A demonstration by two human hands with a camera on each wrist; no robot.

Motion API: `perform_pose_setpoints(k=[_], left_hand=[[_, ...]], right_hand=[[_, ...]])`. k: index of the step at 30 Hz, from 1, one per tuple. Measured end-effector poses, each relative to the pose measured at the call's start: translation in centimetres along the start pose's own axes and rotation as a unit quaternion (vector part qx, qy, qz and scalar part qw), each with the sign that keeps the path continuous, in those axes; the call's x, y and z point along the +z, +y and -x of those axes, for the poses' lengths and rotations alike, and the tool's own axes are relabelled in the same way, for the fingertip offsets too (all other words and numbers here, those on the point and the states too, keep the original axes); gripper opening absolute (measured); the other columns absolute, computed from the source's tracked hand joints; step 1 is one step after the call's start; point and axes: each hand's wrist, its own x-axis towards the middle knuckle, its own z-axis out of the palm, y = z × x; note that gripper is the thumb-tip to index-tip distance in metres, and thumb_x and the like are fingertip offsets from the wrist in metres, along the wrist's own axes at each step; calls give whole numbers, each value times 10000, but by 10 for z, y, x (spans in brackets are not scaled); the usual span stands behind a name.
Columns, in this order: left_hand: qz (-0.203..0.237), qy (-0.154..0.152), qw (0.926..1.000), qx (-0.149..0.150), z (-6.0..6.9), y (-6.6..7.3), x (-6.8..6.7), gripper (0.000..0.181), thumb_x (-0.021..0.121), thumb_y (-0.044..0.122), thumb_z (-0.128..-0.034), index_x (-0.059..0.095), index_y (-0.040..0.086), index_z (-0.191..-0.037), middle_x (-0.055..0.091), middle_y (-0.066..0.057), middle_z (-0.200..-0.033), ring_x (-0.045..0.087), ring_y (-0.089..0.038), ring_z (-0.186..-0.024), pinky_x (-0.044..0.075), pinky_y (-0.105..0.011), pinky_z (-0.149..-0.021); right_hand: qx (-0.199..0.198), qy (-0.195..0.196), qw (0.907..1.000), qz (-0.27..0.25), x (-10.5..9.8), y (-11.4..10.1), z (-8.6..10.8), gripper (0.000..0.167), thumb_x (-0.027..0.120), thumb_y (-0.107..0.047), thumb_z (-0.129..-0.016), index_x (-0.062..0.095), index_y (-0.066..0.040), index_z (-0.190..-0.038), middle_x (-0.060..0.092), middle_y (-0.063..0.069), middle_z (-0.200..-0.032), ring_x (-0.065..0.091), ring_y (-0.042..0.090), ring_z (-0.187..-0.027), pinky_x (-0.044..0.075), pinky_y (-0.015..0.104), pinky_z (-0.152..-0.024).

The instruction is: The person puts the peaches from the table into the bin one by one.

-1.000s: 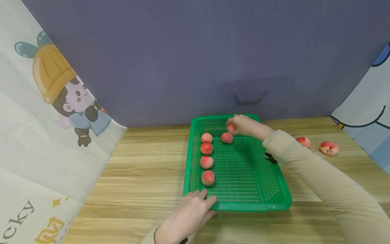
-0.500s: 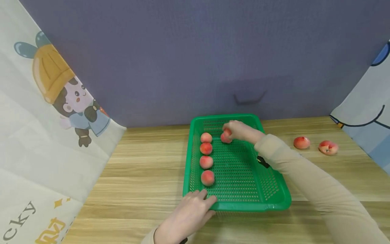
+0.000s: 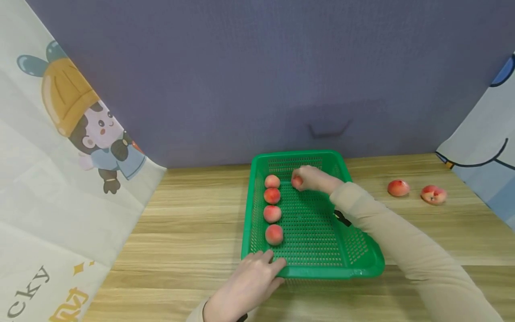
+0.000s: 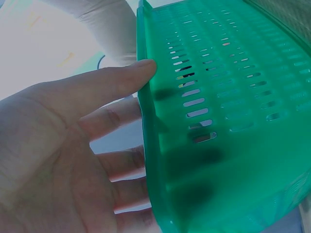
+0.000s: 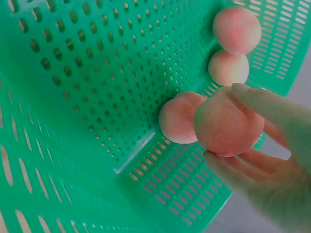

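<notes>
A green perforated plastic basket (image 3: 314, 272) stands on the wooden table. My left hand (image 3: 249, 281) grips its near rim at the left corner; in the left wrist view the thumb (image 4: 121, 80) lies on one side of the wall and the fingers on the other. Inside the back of the basket, my right hand (image 3: 314, 179) holds a peach (image 5: 228, 124) between thumb and fingers. Another peach (image 5: 177, 119) sits right beside the held one, mostly hidden in the head view. Several peaches (image 3: 272, 214) form a row along the basket's left side.
Two more peaches, one rounded (image 3: 398, 188) and one flatter-looking (image 3: 433, 195), lie on the wooden table (image 3: 193, 223) right of the basket. A dark grey-blue panel (image 3: 241, 80) rises behind it. Printed cloths (image 3: 40, 179) flank both sides.
My right hand has moved a little left and nearer to me with the peach, which now covers most of the one beside it. The left hand stays on the rim.
</notes>
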Motion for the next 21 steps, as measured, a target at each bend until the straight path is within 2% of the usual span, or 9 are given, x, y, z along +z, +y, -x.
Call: perform_pose_setpoints(k=[5,10,16,21], left_hand=[[-5,113,9999,44,0,-1,0,183,678,294,-739,581,169,-829,479,57,-684,467,-65,-572,275,-160,-501],[15,146,9999,60,0,-1,0,183,682,292,-737,578,168,-821,473,58,-678,457,-62,-565,264,-153,-502],[6,107,9999,50,0,-1,0,181,675,292,-744,577,169,-834,477,57,-684,464,-66,-573,280,-162,-504],[37,107,9999,46,1,-1,0,183,682,289,-738,580,169,-830,471,59,-679,442,-57,-560,260,-153,-499]], right_hand=[[0,-71,9999,95,6,0,-2,213,582,18,-717,622,9,-926,593,91,-846,472,200,-701,402,313,-635],[162,-205,9995,193,11,-1,-3,226,568,17,-727,612,1,-948,548,74,-811,418,189,-676,358,290,-607],[64,-38,9996,280,18,-2,-3,173,563,38,-713,600,-13,-875,497,63,-737,391,179,-645,342,284,-596],[39,-52,9992,383,23,-2,-4,150,572,49,-707,585,-36,-829,492,49,-713,386,169,-612,333,280,-576]])
